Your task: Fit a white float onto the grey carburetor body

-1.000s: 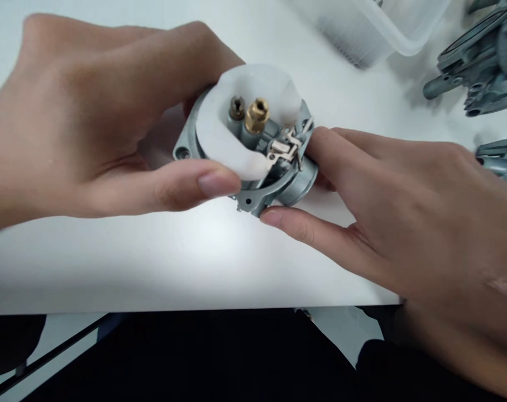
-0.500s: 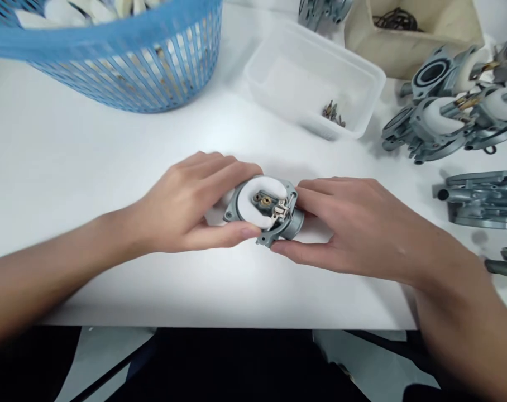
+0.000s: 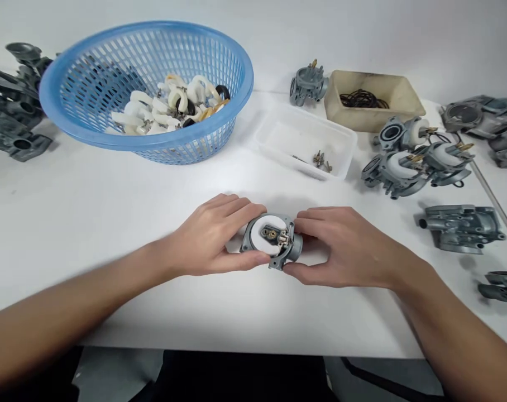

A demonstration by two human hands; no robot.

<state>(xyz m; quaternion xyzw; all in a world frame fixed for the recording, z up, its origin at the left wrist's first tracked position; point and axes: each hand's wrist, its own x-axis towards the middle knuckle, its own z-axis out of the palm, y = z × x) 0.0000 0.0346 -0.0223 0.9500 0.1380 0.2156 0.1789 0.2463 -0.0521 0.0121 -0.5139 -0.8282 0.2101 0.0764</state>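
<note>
On table (image 3: 111,223) | left hand (image 3: 207,240), right hand (image 3: 345,248) both gripping carburetor body (image 3: 272,240)

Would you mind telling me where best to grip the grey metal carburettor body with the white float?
Probably by its grey metal rim, from both sides, as the left hand and right hand do on the carburettor body: the white float and brass parts face upward, exposed.

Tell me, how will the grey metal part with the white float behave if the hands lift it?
The metal part, held between the left hand and right hand, looks like cast metal: probably stiff and heavy for its size. Its white float and small brass fittings look delicate. The uneven shape suggests it tips rather than rolls.
</note>
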